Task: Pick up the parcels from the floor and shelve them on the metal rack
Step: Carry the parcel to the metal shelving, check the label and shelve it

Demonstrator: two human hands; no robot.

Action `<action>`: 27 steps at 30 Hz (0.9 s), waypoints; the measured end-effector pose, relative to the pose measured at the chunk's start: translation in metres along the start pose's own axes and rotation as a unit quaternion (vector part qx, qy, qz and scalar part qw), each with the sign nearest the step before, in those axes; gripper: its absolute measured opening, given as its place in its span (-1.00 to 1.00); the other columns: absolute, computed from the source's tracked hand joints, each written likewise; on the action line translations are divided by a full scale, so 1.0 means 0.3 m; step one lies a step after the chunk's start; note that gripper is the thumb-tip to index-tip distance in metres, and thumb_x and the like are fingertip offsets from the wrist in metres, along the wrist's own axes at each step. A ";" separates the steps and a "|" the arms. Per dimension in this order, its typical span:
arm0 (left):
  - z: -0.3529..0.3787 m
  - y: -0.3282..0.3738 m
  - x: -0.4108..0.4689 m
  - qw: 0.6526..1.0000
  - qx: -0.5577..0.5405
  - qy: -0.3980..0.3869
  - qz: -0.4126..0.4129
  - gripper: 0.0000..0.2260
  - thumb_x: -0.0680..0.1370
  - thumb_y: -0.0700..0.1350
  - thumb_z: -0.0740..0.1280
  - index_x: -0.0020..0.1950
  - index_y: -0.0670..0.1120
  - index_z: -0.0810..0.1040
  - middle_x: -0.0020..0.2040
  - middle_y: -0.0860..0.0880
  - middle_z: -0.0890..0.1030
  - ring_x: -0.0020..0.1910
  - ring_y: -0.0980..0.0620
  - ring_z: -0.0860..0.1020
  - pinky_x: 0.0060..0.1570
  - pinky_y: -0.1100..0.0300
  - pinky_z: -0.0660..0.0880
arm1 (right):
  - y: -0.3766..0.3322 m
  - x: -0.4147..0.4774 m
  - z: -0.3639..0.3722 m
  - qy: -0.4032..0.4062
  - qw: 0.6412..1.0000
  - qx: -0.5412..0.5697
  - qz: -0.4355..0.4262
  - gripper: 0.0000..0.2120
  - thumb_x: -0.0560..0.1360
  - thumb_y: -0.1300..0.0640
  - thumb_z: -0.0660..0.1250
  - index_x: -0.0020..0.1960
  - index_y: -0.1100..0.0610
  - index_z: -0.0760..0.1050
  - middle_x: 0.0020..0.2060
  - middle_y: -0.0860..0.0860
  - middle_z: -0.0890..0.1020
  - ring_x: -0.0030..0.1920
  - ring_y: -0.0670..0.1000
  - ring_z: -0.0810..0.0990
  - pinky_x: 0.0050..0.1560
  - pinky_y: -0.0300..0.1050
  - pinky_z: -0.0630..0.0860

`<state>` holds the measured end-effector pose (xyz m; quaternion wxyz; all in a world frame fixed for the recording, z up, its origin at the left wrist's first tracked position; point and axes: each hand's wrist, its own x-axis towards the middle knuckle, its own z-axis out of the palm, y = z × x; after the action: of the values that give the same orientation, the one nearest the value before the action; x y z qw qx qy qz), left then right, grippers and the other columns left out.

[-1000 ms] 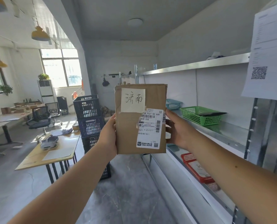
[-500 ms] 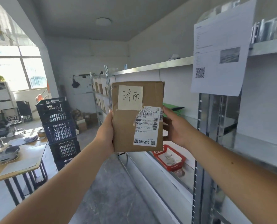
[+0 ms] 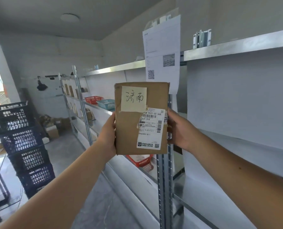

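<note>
I hold a flat brown cardboard parcel (image 3: 129, 129) upright at chest height, its face toward me. A pale yellow handwritten note and a white shipping label are stuck on it. My left hand (image 3: 108, 134) grips its left edge and my right hand (image 3: 178, 129) grips its right edge. The metal rack (image 3: 236, 47) runs along the right wall, with its upright post (image 3: 164, 187) directly behind and below the parcel. The white shelf (image 3: 246, 146) to the right of the post lies beside my right hand.
A printed sheet with a QR code (image 3: 162, 58) hangs on the rack post. Red and blue baskets (image 3: 101, 100) sit on the far shelf, and a red basket (image 3: 140, 160) lies below the parcel. Stacked dark crates (image 3: 21, 142) stand at the left, cartons (image 3: 53, 128) on the floor beyond.
My view has swung right toward the rack and come closer to it. The parcel stays upright in both hands, now in front of the rack post.
</note>
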<state>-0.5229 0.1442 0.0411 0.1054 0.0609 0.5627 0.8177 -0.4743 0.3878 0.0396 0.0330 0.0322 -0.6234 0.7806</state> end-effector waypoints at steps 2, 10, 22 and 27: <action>0.066 -0.048 -0.011 1.000 -0.004 -0.018 -0.011 -0.49 0.47 0.38 0.33 0.22 0.11 0.75 0.17 -0.07 0.77 0.11 -0.20 0.75 0.05 -0.24 0.68 | -0.004 -0.063 -0.060 0.020 1.000 0.004 0.004 -0.61 0.46 -0.38 0.38 0.11 -0.16 0.66 0.04 -0.06 0.74 0.17 0.10 0.63 0.02 0.16 0.62; 0.320 -0.141 -0.032 0.992 -0.029 -0.116 -0.041 -0.50 0.59 0.35 0.24 0.30 0.09 0.71 0.25 -0.10 0.74 0.21 -0.23 0.71 0.27 -0.33 0.57 | -0.103 -0.288 -0.227 0.128 0.992 -0.015 -0.016 -0.44 0.53 -0.35 0.31 0.42 -0.09 0.53 0.27 -0.01 0.68 0.30 0.09 0.61 0.19 0.26 0.54; 0.613 -0.235 -0.021 0.954 -0.002 -0.274 -0.123 -0.50 0.53 0.41 0.29 0.23 0.12 0.75 0.24 -0.07 0.74 0.19 -0.22 0.72 0.23 -0.34 0.59 | -0.150 -0.628 -0.340 0.307 0.950 -0.008 -0.051 -0.41 0.46 -0.41 0.37 0.37 -0.12 0.59 0.28 -0.03 0.69 0.35 0.09 0.59 0.30 0.34 0.51; 0.738 -0.295 -0.082 0.925 0.009 -0.348 -0.150 -0.50 0.50 0.42 0.34 0.25 0.14 0.73 0.27 -0.03 0.73 0.21 -0.20 0.71 0.23 -0.37 0.58 | -0.147 -0.806 -0.360 0.387 0.920 -0.003 -0.063 -0.39 0.44 -0.42 0.39 0.36 -0.11 0.60 0.30 -0.01 0.69 0.34 0.10 0.59 0.25 0.37 0.54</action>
<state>-0.4416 0.3696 0.0386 0.4153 0.2580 0.5002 0.7146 -0.2305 0.5002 0.0364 0.3206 -0.2331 -0.5614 0.7265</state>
